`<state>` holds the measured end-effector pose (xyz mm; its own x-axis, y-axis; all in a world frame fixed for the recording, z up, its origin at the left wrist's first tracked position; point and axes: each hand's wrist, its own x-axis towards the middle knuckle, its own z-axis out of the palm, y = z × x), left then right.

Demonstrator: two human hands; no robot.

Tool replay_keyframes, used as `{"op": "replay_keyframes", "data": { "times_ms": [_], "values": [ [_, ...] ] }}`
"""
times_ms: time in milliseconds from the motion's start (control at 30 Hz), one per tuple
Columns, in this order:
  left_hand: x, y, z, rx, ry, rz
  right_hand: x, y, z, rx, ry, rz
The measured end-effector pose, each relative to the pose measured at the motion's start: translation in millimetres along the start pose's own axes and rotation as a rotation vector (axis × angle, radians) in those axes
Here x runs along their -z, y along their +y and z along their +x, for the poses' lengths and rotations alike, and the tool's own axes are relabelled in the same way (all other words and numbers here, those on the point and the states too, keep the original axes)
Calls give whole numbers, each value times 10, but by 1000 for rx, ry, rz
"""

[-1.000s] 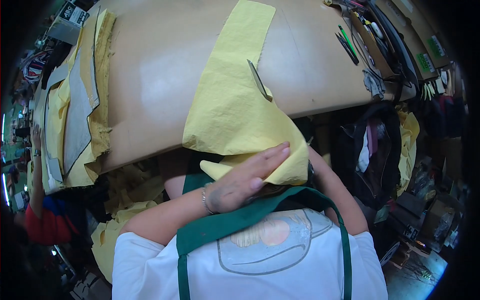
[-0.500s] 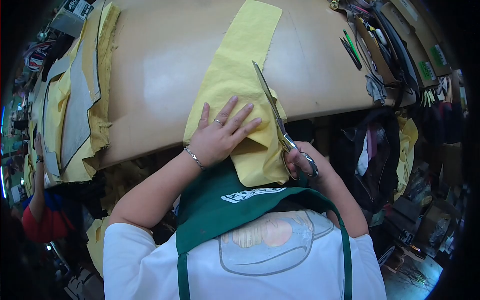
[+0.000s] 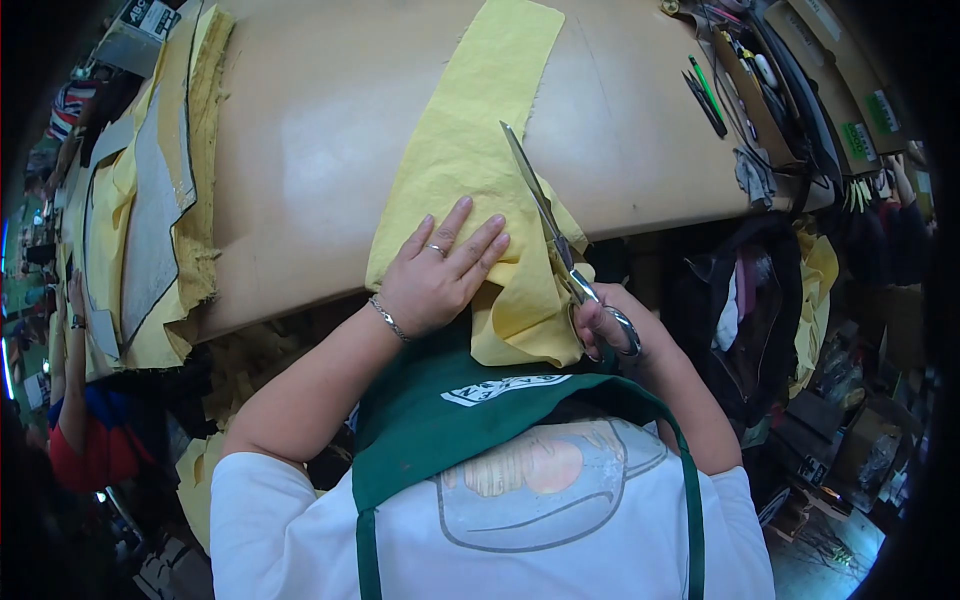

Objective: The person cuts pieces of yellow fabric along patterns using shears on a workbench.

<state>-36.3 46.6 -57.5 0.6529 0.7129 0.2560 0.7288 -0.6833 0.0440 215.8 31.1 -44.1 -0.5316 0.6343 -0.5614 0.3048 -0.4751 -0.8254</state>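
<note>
A long piece of yellow fabric (image 3: 460, 130) lies on the table, its near end drooping over the front edge in folds. Spread flat on it is my left hand (image 3: 435, 270), fingers apart, pressing the cloth near the edge. My right hand (image 3: 608, 318) is wrapped round the handles of metal scissors (image 3: 548, 225). Their blades point away from me over the fabric's right side and look nearly closed. Part of the cloth bunches up beside the blades and partly hides them. My right fingers are partly hidden by the handles.
Stacked yellow fabric and a grey pattern piece (image 3: 155, 215) lie at the table's left. Pens (image 3: 705, 95), a cardboard box (image 3: 755, 100) and a grey rag (image 3: 754, 175) are at the right. A dark bag (image 3: 745, 310) hangs below the right edge. Another person (image 3: 95, 430) is at far left.
The fabric beside the scissors has bunched up and shifted slightly right. My left hand has moved a little left. The scissors have barely moved.
</note>
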Motion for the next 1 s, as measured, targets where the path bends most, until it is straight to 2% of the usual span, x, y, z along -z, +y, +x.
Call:
{"op": "replay_keyframes", "data": {
  "times_ms": [200, 500, 1000],
  "values": [
    [130, 109, -30, 4, -26, -47, -45, -92, -40, -41, 71, -53],
    [258, 186, -27, -11, -190, -222, 33, -25, -67, -44, -10, 2],
    [259, 218, -20, 17, -217, -246, 48, -25, -35, -57, -15, -37]
  ]
}}
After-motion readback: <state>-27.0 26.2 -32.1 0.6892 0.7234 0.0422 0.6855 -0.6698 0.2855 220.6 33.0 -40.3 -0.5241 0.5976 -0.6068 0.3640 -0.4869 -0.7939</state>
